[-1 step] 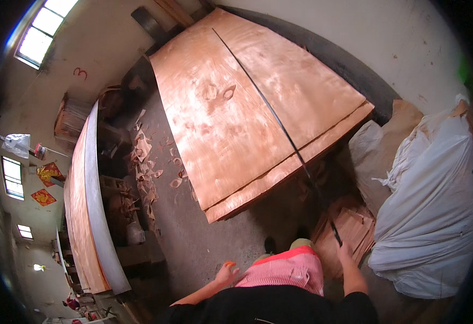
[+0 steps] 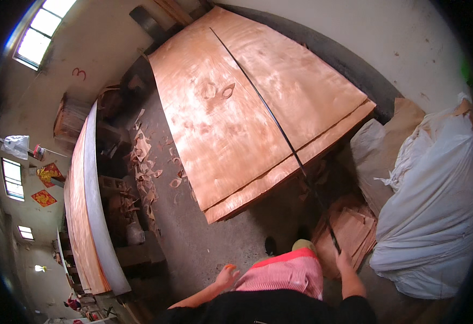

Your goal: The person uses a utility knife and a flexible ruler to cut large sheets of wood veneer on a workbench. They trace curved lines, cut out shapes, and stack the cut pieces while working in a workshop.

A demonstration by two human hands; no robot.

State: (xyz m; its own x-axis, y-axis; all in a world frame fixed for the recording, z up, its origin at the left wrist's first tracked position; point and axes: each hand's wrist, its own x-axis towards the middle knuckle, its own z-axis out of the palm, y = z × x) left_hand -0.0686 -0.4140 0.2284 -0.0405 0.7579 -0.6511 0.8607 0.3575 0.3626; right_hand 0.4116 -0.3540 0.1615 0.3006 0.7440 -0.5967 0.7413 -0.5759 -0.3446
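My right hand [image 2: 344, 263] is closed around the near end of a long, thin dark rod [image 2: 269, 110]. The rod reaches away over a large stack of wood veneer sheets [image 2: 225, 146], its far tip close to the stack's back edge. On the top sheet are two knot marks, left of the rod. My left hand [image 2: 226, 278] is low in front of me, beside my red-and-white striped apron [image 2: 287, 270]. Its fingers are curled at a small orange thing [image 2: 230, 267], too small to name.
By my right foot lies a pile of veneer pieces [image 2: 347, 232], beside a large white cloth-covered bundle [image 2: 428, 216]. Veneer scraps [image 2: 145, 162] litter the floor left of the stack. Farther left stands another long stack of sheets [image 2: 77, 205].
My right hand and the near end of the rod have come slightly closer to me. The left hand has hardly moved.
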